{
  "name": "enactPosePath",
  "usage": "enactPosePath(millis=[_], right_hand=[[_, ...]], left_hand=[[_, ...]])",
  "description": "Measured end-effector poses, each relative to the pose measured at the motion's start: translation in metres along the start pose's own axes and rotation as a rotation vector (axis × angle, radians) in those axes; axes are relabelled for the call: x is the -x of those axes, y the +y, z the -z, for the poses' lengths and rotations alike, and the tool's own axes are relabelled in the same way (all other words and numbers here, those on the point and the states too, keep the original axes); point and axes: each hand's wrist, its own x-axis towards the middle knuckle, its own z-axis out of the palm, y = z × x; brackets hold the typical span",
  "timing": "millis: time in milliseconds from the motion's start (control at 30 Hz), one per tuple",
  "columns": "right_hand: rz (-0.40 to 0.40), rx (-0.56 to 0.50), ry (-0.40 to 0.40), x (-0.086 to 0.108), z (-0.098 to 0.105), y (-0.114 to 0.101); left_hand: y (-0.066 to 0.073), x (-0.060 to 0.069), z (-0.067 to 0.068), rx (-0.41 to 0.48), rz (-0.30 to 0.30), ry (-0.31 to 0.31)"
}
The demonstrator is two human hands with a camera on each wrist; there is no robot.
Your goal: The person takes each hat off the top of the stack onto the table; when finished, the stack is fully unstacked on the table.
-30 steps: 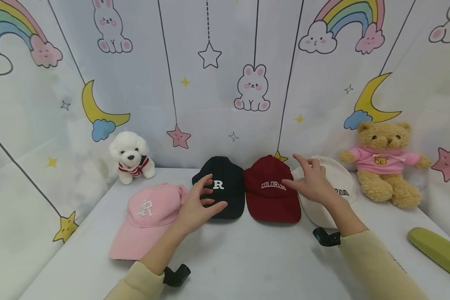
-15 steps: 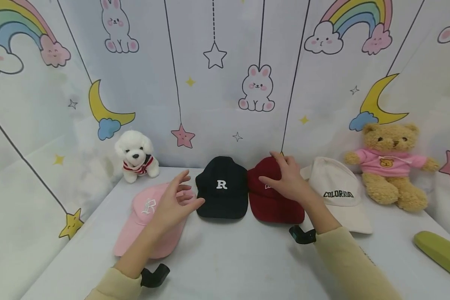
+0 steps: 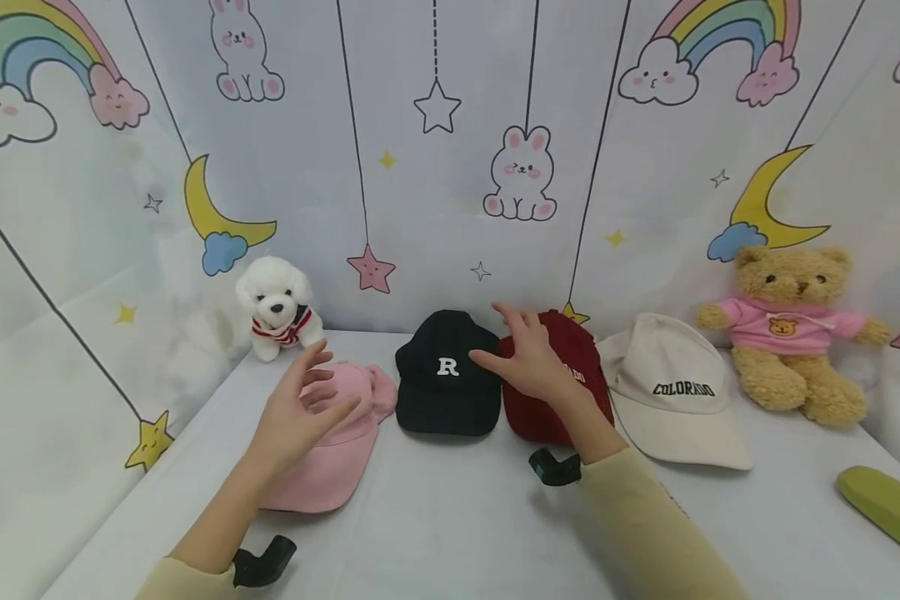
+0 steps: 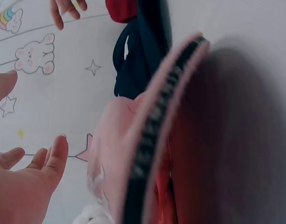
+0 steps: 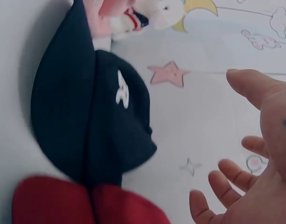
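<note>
Four caps stand in a row, so several lie on the white table [image 3: 450,533]. My left hand [image 3: 288,421] hovers over the pink cap [image 3: 345,475], fingers spread and slightly bent, holding nothing. In the left wrist view the pink cap's brim [image 4: 154,126] lies beside that hand [image 4: 26,186], apart from it. My right hand [image 3: 528,358] hangs in front of the dark red cap [image 3: 525,417], its thumb toward the black cap [image 3: 446,408]. The right wrist view shows this hand [image 5: 254,163] with loose fingers and nothing held, the black cap [image 5: 119,121] apart from it.
A cream cap [image 3: 675,408] lies to the right of the red one. At the back stand a white plush dog [image 3: 273,300], left, and a teddy bear [image 3: 787,333], right. A green object [image 3: 885,508] lies at the right edge. A printed cloth [image 3: 450,167] hangs behind.
Both hands have moved left: the left from near the black cap to over the pink cap, the right from the cream cap across the red cap. The caps stay in place.
</note>
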Motion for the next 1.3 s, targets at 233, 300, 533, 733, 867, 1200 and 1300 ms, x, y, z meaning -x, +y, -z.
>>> enactPosePath(millis=[233,300,533,733,867,1200,1300], right_hand=[[0.023,-0.06,-0.005,-0.008,-0.02,-0.016],[0.033,-0.082,-0.01,-0.01,-0.025,-0.021],[0.055,-0.118,-0.032,-0.015,-0.041,-0.032],[0.042,-0.142,-0.057,-0.018,-0.057,-0.038],[0.053,-0.159,-0.072,-0.023,-0.069,-0.046],[0.077,-0.242,-0.142,-0.036,-0.1,-0.067],[0.061,-0.273,-0.144,-0.037,-0.108,-0.069]], left_hand=[[-0.008,0.012,0.017,-0.014,0.008,0.058],[-0.009,0.015,0.021,-0.006,0.01,0.066],[-0.015,0.023,0.034,-0.054,0.028,0.095],[-0.023,0.029,0.043,-0.113,0.045,0.12],[-0.03,0.033,0.052,-0.154,0.102,0.1],[-0.055,0.041,0.069,-0.259,0.251,0.005],[-0.06,0.04,0.07,-0.259,0.285,-0.025]])
